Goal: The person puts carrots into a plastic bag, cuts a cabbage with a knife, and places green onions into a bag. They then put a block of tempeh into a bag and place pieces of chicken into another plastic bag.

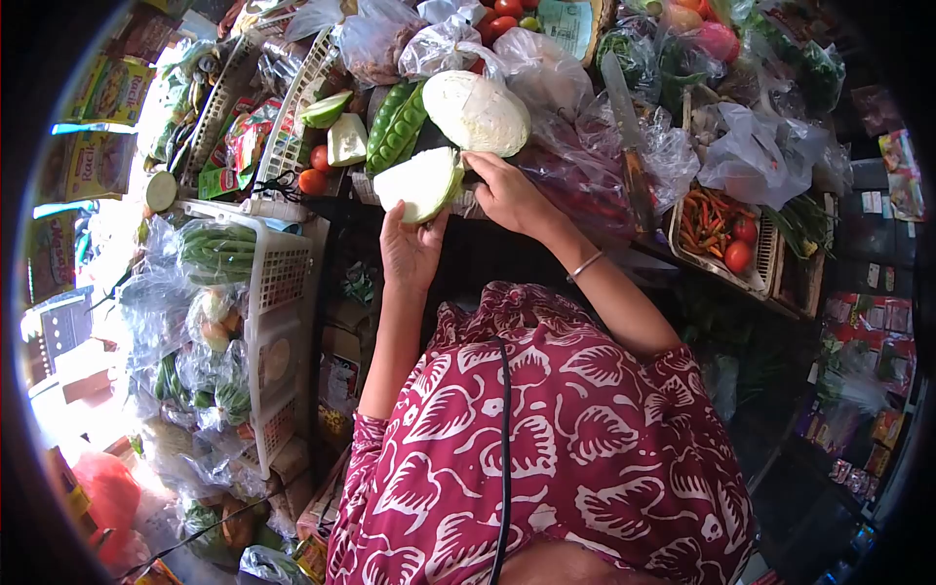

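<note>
My left hand (411,249) grips a cut piece of cabbage (417,185) from below, its pale face up and green leaf along its right edge. My right hand (512,197) has its fingers closed at that right edge, seemingly pinching it; the fingertips are partly hidden. Just beyond lies a larger whitish cabbage piece (476,112). Left of it are a pack of green pods (395,127), a pale cut vegetable block (347,140) and small tomatoes (313,181). A knife (624,107) with a brown handle lies among plastic bags to the right.
A basket of orange chillies (710,224) and tomatoes stands at the right. White plastic crates (261,273) with bagged vegetables line the left. Bagged produce (546,73) crowds the far side. Hanging seasoning packets (97,166) are at far left.
</note>
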`<state>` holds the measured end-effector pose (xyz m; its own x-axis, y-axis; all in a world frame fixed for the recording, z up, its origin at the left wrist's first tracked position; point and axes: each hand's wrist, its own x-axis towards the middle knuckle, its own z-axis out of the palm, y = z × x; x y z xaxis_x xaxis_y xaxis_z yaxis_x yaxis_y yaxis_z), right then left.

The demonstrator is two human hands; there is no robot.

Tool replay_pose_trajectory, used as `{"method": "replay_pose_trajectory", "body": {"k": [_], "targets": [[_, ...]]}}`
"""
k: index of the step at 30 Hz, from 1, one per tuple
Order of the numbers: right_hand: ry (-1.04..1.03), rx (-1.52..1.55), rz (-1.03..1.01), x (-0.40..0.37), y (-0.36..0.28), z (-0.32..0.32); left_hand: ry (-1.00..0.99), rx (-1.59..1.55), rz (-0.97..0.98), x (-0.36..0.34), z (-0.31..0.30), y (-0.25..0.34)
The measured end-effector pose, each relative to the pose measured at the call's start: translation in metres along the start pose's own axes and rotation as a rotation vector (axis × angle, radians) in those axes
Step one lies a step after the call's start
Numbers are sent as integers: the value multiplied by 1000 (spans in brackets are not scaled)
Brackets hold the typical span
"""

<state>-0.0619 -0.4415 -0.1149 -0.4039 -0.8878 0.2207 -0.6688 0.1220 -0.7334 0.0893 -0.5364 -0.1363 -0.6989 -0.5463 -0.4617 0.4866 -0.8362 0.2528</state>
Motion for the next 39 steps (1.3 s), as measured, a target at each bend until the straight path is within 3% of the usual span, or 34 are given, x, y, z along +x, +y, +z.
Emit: {"method": "replay_pose_trajectory", "body": {"k": [3, 5, 7, 9, 11, 13, 15, 16, 17, 19, 21, 22, 23, 25, 27, 29, 31, 33, 34, 35, 37, 39], "targets": [[-83, 94, 1, 3, 8, -7, 41, 31, 1, -16, 2, 1], [-151, 598, 110, 1, -11, -22, -85, 143, 63, -35, 28, -4], [-19, 341, -77, -8, -61, -57, -182, 240, 57, -43, 48, -14], [127, 119, -40, -18, -72, -74, -332, 377, 64, -58, 100, -30], [267, 33, -103, -22, -74, -115, -592, 574, -46, -68, 143, -46], [274, 605, 60, -35, -73, -160, -858, 712, -19, -64, 168, -62], [305, 485, 42, -55, -47, -230, -834, 610, -232, -57, 209, -88], [373, 702, 11, -70, -37, -263, -841, 609, -235, -51, 224, -102], [435, 919, -23, -83, -27, -296, -785, 556, -380, -44, 238, -117], [99, 801, -29, -92, -19, -368, -722, 509, -563, -24, 254, -153], [-87, 572, 193, -95, 10, -413, -592, 553, -590, -17, 267, -183], [17, 490, 422, -105, 35, -425, -597, 498, -576, -5, 263, -204], [7, 487, 412, -100, 48, -427, -602, 442, -560, 4, 258, -221], [-402, -122, 702, -87, 72, -426, -671, 440, -448, -11, 258, -228], [-390, -302, 720, -88, 107, -405, -724, 402, -470, -26, 254, -227], [-348, -354, 608, -102, 161, -393, -806, 461, -472, -28, 242, -230], [-169, -646, 306, -112, 174, -377, -769, 505, -450, -31, 231, -226], [-296, -686, 473, -94, 102, -379, -805, 518, -457, -17, 211, -222], [-58, -692, 445, -99, 68, -374, -796, 578, -462, -16, 205, -211], [38, -693, 504, -94, 41, -378, -789, 639, -456, -17, 199, -201], [350, -408, 323, -77, -38, -351, -907, 826, -167, -31, 189, -167], [382, -111, 181, -67, -83, -304, -893, 851, -83, -40, 165, -140]]}}
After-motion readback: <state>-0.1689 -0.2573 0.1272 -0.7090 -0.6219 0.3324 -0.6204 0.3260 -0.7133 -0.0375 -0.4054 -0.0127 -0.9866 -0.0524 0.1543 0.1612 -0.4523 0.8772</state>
